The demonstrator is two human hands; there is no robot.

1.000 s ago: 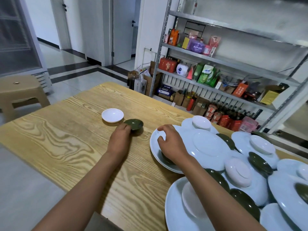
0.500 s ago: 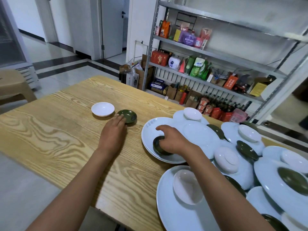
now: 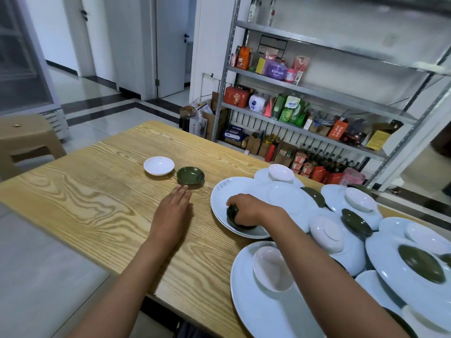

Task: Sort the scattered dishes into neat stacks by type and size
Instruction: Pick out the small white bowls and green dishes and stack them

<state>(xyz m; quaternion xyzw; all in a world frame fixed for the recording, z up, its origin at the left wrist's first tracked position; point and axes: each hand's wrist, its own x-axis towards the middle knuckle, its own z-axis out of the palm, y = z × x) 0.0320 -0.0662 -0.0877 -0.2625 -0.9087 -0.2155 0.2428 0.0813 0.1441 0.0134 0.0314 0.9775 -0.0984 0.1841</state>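
Observation:
A small white dish (image 3: 158,165) and a small dark green dish (image 3: 190,176) sit side by side on the wooden table (image 3: 97,203). My left hand (image 3: 172,211) lies flat on the table just short of the green dish, fingers straight, holding nothing. My right hand (image 3: 246,211) curls over another small green dish (image 3: 232,213) that lies on a large white plate (image 3: 227,193). To the right, a jumble of large white plates carries small white dishes (image 3: 281,172) and green dishes (image 3: 356,222), some upside down.
A metal shelving rack (image 3: 317,98) full of packets and bottles stands behind the table. A tan plastic stool (image 3: 24,137) sits on the floor at the left. The near table edge runs below my forearms. Another large plate (image 3: 253,308) holds a white dish at front right.
My left hand let go of the green dish beside the white one and drew back a little. My right hand closed over a green dish on the large plate.

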